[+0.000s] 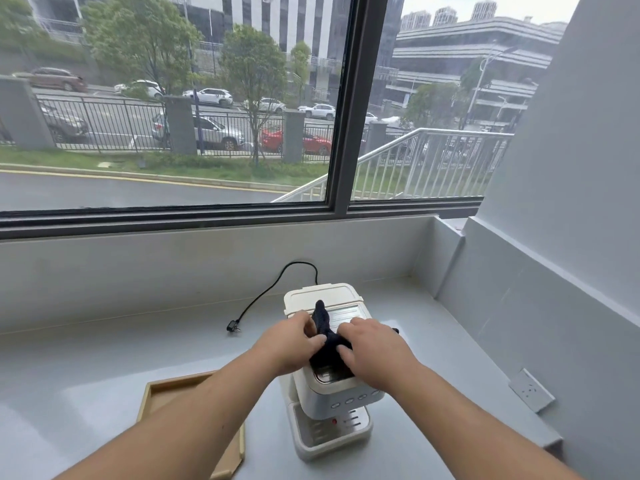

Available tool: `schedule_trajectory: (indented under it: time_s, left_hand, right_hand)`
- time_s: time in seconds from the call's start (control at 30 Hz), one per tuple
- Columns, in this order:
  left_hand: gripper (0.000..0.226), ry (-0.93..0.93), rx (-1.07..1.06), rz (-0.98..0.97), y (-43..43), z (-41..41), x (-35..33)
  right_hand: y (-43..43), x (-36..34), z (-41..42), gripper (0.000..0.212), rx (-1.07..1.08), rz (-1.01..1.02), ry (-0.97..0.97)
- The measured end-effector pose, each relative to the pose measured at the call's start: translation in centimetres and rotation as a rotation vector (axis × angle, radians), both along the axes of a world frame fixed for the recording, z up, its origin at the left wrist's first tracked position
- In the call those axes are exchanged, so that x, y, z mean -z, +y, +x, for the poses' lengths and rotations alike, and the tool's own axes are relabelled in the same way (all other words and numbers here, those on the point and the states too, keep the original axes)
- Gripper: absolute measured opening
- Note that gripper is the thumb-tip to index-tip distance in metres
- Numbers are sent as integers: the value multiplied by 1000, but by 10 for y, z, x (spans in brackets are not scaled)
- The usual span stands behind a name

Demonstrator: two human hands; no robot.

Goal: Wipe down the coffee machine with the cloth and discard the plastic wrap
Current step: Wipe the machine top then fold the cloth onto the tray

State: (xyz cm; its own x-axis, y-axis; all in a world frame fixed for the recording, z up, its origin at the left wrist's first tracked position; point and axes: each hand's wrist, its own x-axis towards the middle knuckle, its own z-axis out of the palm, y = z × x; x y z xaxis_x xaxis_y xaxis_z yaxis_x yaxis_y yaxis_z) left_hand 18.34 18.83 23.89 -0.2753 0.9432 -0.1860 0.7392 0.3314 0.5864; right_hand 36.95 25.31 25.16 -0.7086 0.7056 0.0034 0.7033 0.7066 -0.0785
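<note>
A cream-white coffee machine (323, 297) stands on the grey counter (104, 368), with its drip tray facing me. A dark navy cloth (322, 322) lies bunched on the machine's top. My left hand (292, 341) grips the cloth's left side with thumb and fingers. Pressing down on the cloth's right side is my right hand (374, 351), fingers spread over it. One end of the cloth sticks up between my hands. No plastic wrap shows in the view.
A wooden tray (156, 393) lies on the counter left of the machine. The machine's black power cord (263, 292) trails back to an unplugged plug (232, 327). A wall socket (531, 389) sits on the right wall. A window ledge runs behind.
</note>
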Motion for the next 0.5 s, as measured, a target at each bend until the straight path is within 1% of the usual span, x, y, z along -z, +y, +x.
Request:
schedule_trajectory:
  time_s: [0.13, 0.27, 0.33, 0.43, 0.5]
  left_hand:
    - [35, -141, 43, -16, -3, -8, -5]
    - [59, -186, 120, 13, -7, -9, -10]
    - [55, -218, 80, 82, -6, -7, -13]
    - [37, -320, -14, 225, 0, -7, -22]
    - [30, -373, -58, 303, 5, -11, -28]
  right_hand:
    - [-3, -8, -3, 14, 69, -39, 92]
    - [-4, -22, -7, 17, 153, -74, 271]
    - [-4, -29, -9, 18, 176, -125, 385]
    - [0, -36, -13, 17, 186, -218, 563]
    - [3, -40, -16, 17, 194, -257, 649]
